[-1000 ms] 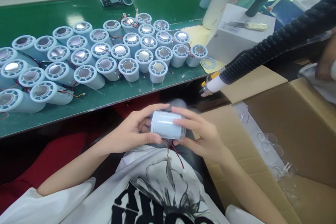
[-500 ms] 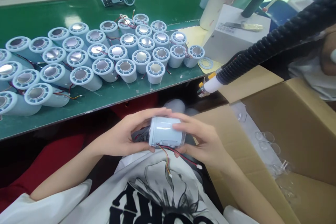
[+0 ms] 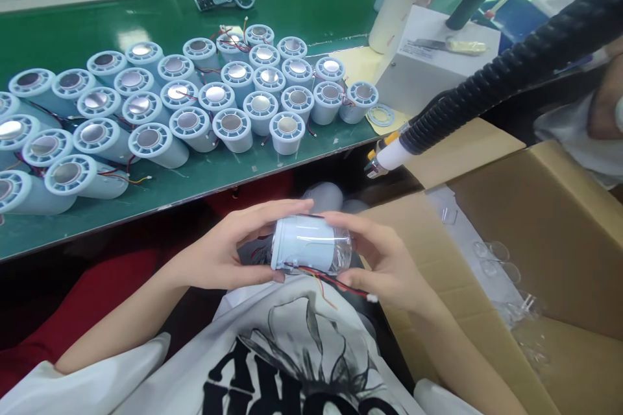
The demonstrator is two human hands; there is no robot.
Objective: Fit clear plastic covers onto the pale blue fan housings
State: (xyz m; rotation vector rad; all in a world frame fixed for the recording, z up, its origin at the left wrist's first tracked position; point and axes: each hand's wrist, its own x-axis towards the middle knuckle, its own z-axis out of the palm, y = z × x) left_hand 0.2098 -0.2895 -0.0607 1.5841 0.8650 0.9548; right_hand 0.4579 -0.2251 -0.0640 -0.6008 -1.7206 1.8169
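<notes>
Pale-blue plastic, that's the piece in play: one pale-blue cylinder (image 3: 304, 244) lies sideways between both hands, low over the lap, just off the near edge of the green bench (image 3: 204, 175). Left hand (image 3: 221, 253) is wrapped round its flanged end, fingers curled over the top and thumb below. Right hand (image 3: 384, 259) is closed on the other end, where a clear cap (image 3: 341, 251) seems to sit over the body, though glare makes the seam hard to read. Thin red and yellow wires (image 3: 335, 282) trail out underneath, loose, their small white plug free.

Up on the bench, a packed cluster of matching cylinders (image 3: 204, 100) stands on end from the left edge to the middle, silver discs up, wires dangling. More clear cups (image 3: 501, 272) lie in the open cardboard box (image 3: 559, 220) at the right, so plenty looks left to do. A black ribbed hose (image 3: 506, 71) hangs over the box's near corner.
</notes>
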